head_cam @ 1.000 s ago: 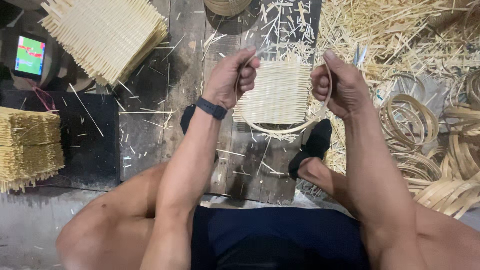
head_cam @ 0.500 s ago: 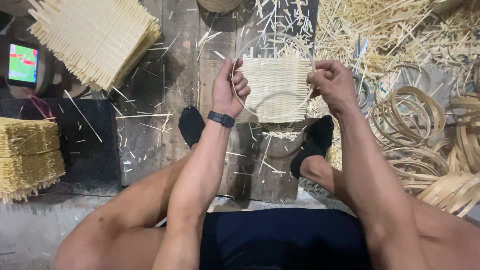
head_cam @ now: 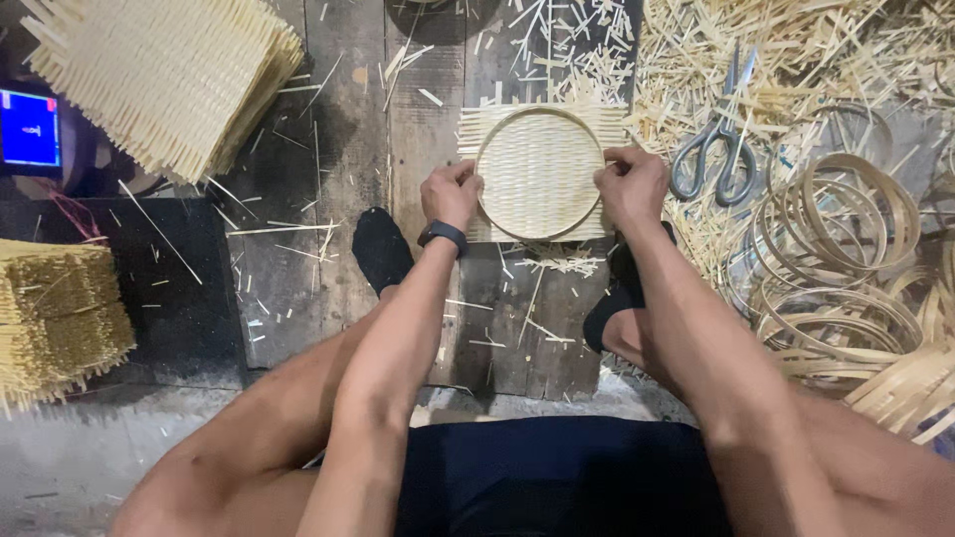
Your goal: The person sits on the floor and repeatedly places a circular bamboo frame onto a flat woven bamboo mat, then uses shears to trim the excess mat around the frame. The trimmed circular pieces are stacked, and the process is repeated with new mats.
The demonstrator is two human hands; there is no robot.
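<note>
A square woven bamboo mat (head_cam: 577,124) lies on dark wooden boards (head_cam: 328,199) ahead of me. A round bamboo hoop (head_cam: 540,111) sits on top of it, pressed flat. My left hand (head_cam: 451,193) grips the hoop's left rim, with a black band on that wrist. My right hand (head_cam: 631,185) grips the hoop's right rim. Both hands press the hoop down onto the mat.
Grey-handled scissors (head_cam: 713,149) lie right of the mat among bamboo offcuts. Several loose bamboo hoops (head_cam: 846,249) pile at the right. Stacks of woven mats sit at top left (head_cam: 159,75) and at the left edge (head_cam: 55,318). My dark-socked feet (head_cam: 381,249) flank the work.
My hands were raised and bending a bamboo strip; they have moved down and forward, and the hoop now lies flat on the mat under both hands.
</note>
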